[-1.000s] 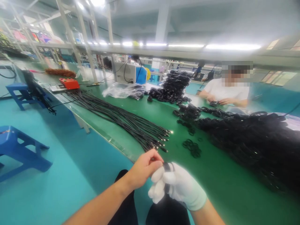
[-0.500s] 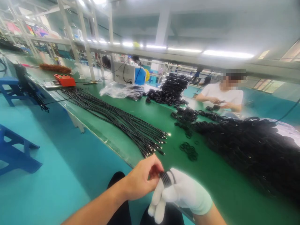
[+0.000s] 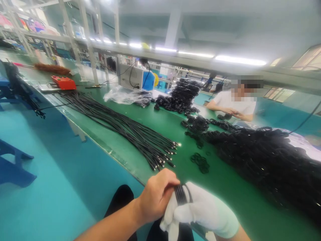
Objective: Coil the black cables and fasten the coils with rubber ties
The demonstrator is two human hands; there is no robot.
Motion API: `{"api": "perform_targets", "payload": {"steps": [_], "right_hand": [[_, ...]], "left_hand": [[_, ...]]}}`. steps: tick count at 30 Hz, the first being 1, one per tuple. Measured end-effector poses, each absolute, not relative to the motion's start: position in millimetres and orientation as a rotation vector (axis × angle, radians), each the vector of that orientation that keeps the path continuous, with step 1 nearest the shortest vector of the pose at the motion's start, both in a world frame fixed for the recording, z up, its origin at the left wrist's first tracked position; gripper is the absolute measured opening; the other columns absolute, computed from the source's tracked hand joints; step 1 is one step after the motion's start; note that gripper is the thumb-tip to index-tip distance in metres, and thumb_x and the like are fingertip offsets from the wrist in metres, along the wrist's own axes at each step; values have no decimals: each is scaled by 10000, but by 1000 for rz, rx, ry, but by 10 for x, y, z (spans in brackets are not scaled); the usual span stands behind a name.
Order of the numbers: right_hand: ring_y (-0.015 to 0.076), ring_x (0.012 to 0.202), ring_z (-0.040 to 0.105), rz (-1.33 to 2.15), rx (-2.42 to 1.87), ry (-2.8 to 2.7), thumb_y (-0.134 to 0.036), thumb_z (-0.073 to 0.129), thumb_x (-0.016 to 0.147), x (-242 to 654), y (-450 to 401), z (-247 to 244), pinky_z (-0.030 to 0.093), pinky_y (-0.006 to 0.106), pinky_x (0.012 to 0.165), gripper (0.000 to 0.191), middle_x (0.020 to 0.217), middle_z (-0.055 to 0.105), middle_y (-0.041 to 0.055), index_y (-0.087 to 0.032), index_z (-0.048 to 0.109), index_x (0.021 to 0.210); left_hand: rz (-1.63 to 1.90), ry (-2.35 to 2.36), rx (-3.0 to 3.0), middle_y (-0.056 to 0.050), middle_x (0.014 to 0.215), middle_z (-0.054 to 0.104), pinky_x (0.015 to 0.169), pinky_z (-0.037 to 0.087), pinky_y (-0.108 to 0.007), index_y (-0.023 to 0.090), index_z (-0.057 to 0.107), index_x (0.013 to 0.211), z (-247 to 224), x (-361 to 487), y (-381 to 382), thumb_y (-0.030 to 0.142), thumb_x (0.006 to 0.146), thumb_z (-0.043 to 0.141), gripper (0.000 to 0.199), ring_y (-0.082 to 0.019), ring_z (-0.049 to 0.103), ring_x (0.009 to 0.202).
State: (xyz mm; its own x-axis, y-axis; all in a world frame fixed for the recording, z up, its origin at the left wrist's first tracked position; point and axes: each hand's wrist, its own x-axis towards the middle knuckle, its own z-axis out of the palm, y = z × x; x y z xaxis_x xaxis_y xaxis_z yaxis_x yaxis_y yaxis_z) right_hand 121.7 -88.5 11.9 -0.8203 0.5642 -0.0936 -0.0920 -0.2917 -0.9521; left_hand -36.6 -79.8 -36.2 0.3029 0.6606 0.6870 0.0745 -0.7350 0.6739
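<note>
My right hand (image 3: pixel 200 209), in a white glove, is closed around a small coil of black cable (image 3: pixel 181 194) near the table's front edge. Bare and bent at the fingers, my left hand (image 3: pixel 157 192) pinches at the coil's left side, its fingertips against the black loops. Part of the coil is hidden by the glove. Just beyond my hands, a fan of long straight black cables (image 3: pixel 125 129) lies on the green table (image 3: pixel 160 117), connector ends toward me. A few small black rings (image 3: pixel 200 163) lie to the right of those ends.
A big heap of black coiled cables (image 3: pixel 265 160) covers the right side. Farther back are stacked coils (image 3: pixel 187 90), a plastic bag (image 3: pixel 122 96), a grey and blue machine (image 3: pixel 136 77) and a red device (image 3: pixel 63 82). A person (image 3: pixel 234 103) works across the table.
My left fingers have closed in on the coil's top left side. Both hands have shifted slightly right, and the view has moved a little. The person across has moved their hands closer together.
</note>
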Motion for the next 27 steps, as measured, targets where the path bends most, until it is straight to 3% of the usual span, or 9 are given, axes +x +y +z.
{"api": "perform_targets", "payload": {"steps": [5,11,14,21,27], "right_hand": [[170,693,619,2129,-566,-1516,-223,589,762,1219,-953,189,474,298,745,216,702,691,101,-54,720,790],[128,602,562,2102,-676,-1629,-311,649,748,1263,-971,322,459,223,597,223,663,663,53,-106,735,768],[113,587,536,2075,-743,-1682,-331,674,737,1296,-972,333,446,210,571,235,669,653,44,-113,740,796],[190,701,630,1899,-870,-1713,-397,569,821,1209,-1063,432,496,309,690,337,751,702,97,-106,724,890],[240,728,634,1636,-1143,-1667,-588,398,850,1238,-1236,595,509,355,706,543,788,699,103,-144,706,806]], "left_hand": [[1596,606,2114,-61,887,575,694,481,-252,185,510,1034,-307,-328,-857,28,831,416,273,-152,575,817],[1096,590,2130,-85,967,580,773,498,-245,175,526,1107,-46,-428,-886,81,869,407,282,-154,581,870],[1118,500,2186,-98,971,600,785,503,-239,162,561,1107,-4,-454,-869,83,866,417,292,-162,589,891],[1283,443,2216,-93,931,656,773,510,-231,158,609,1018,-23,-436,-758,38,837,410,295,-156,611,883],[1230,418,2185,-93,925,664,784,514,-252,148,623,993,48,-471,-713,67,836,406,279,-165,610,895]]}}
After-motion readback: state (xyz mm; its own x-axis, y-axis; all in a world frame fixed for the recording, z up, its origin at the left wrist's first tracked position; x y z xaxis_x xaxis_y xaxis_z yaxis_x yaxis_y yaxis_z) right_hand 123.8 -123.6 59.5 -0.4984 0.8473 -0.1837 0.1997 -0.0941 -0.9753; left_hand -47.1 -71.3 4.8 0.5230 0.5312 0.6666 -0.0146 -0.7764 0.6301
